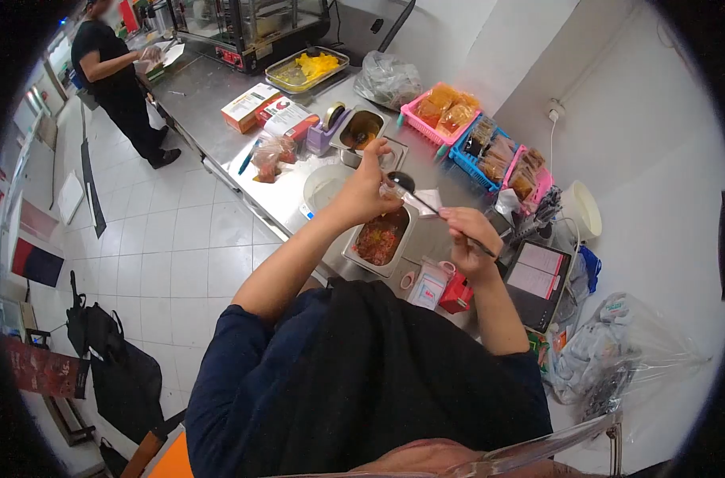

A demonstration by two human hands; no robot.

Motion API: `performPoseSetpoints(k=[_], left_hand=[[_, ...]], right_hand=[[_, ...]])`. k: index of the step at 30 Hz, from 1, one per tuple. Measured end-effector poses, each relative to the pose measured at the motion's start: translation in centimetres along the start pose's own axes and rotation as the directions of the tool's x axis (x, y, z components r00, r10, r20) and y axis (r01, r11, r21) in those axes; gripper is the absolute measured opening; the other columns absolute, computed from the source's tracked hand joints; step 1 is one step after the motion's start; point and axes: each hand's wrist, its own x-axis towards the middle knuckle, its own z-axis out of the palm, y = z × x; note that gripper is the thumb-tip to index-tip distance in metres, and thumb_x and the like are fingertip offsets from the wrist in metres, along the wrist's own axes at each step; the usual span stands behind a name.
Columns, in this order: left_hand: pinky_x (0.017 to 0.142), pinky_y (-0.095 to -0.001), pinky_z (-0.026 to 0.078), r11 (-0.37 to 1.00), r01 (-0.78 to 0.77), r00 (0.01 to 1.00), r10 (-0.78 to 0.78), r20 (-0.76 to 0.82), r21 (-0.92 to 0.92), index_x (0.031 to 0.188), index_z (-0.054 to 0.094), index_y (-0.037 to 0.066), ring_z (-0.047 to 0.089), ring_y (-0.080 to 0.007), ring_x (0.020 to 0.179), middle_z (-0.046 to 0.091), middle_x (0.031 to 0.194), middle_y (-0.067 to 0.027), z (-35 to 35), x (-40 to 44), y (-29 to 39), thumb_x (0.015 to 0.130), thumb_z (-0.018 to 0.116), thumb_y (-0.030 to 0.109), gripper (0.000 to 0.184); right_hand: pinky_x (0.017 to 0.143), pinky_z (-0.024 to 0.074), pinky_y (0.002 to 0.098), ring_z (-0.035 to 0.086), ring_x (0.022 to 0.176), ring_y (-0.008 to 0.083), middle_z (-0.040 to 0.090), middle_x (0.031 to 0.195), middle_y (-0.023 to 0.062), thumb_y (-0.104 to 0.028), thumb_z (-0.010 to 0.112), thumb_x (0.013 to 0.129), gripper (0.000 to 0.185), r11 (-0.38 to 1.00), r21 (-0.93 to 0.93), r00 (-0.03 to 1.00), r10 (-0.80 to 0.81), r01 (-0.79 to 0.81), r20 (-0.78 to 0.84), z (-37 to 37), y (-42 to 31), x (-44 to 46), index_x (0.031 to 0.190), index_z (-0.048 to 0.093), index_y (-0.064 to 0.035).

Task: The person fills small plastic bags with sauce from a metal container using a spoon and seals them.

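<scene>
A black, round-bowled, long-handled ladle (401,182), pinched by its handle in the right hand (470,239), is up near the rectangular steel pan (403,245) of chunky red food (376,242), bowl beside the left hand (367,191), whose grip I cannot tell, seemingly mid-portioning, which calls for steadiness next

No readable lettering, numbers or signs.

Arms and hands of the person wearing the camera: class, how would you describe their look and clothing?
The left hand and right hand are bare, with no gloves visible. Both forearms are uncovered below short, dark navy sleeves. No watch or bracelet shows.
</scene>
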Motion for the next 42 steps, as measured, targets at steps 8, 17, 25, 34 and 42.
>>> performPoseSetpoints(k=[8,17,25,34,42], left_hand=[[0.081,-0.0333,0.047,0.998,0.002,1.0,-0.002,-0.011,0.067,0.14,0.014,0.005,0.055,-0.0202,0.085,0.041,0.134,-0.0145,0.3,0.2,-0.6,0.066,0.081,0.011,0.1],[0.08,-0.0359,0.051,1.0,-0.028,1.0,0.028,0.0,0.01,0.14,0.013,0.002,0.062,-0.0282,0.088,0.041,0.131,-0.0245,0.4,0.5,-0.9,0.065,0.078,0.006,0.099],[0.08,-0.0364,0.051,0.999,-0.028,1.0,0.029,0.002,-0.031,0.139,0.016,0.002,0.062,-0.0292,0.089,0.041,0.131,-0.0255,1.0,0.8,-1.5,0.065,0.077,0.006,0.095],[0.089,-0.0352,0.047,0.999,-0.03,0.994,0.032,-0.103,0.016,0.138,0.019,0.004,0.061,-0.0222,0.098,0.044,0.132,-0.0172,-1.6,1.0,-2.9,0.068,0.077,0.006,0.091],[0.101,-0.0382,0.041,0.987,0.087,0.989,-0.069,-0.131,0.138,0.129,0.039,0.001,0.054,-0.0271,0.112,0.045,0.126,-0.0161,-5.4,-3.9,-13.5,0.069,0.076,0.008,0.071]], right_hand=[[0.076,0.0539,0.0358,0.068,0.088,0.0301,0.068,0.094,0.0161,0.0,0.062,0.087,0.009,0.998,-0.035,0.997,-0.058,0.06,0.055,-0.1,0.6,-0.2,0.096,0.061,-0.0016],[0.076,0.0549,0.0365,0.068,0.087,0.0301,0.068,0.092,0.0163,-0.004,0.061,0.089,0.007,0.996,-0.041,0.996,-0.08,0.078,-0.039,-0.2,1.3,-0.8,0.095,0.059,-0.0004],[0.075,0.0547,0.0387,0.067,0.085,0.0323,0.067,0.093,0.0198,-0.01,0.056,0.094,0.011,0.995,-0.076,0.997,-0.063,0.066,0.046,-0.9,1.1,-1.2,0.099,0.056,0.0001],[0.081,0.0556,0.0358,0.065,0.086,0.0211,0.062,0.1,0.0116,-0.013,0.048,0.1,0.018,0.688,0.371,0.589,0.726,-0.624,-0.356,2.0,4.0,-6.0,0.098,0.055,0.0033],[0.097,0.0433,0.0386,0.056,0.111,0.0332,0.055,0.121,0.017,0.005,0.054,0.078,0.044,0.844,-0.204,0.731,0.533,-0.496,0.427,4.8,1.0,-10.2,0.122,0.054,0.0033]])
